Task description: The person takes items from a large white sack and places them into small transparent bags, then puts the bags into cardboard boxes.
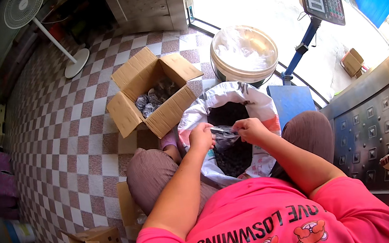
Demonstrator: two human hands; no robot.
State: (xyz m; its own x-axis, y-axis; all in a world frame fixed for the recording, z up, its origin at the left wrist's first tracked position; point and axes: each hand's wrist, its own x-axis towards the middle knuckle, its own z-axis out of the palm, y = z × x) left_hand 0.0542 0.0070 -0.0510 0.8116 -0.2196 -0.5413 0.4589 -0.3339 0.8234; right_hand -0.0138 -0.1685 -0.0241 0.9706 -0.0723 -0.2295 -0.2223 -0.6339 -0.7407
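Observation:
My left hand (201, 137) and my right hand (252, 130) grip a clear plastic bag (224, 132) between them, stretched across above an open sack. The white woven sack (187, 117), with its rim rolled down, stands between my knees. Small dark pieces (237, 157) fill it; what they are I cannot tell. The lower part of the clear bag hangs over the dark pieces, and whether it holds anything is unclear. Beyond the sack on the left, an open cardboard box (172, 113) contains several small filled plastic bags (154, 99).
Behind the sack is a round bucket (220, 69) with clear plastic bags (242, 51) in it. A blue platform scale (291, 99) stands to its right, with its display (322, 2) on a post. A metal door (383, 120) is at the right. A white fan (76, 63) stands far left.

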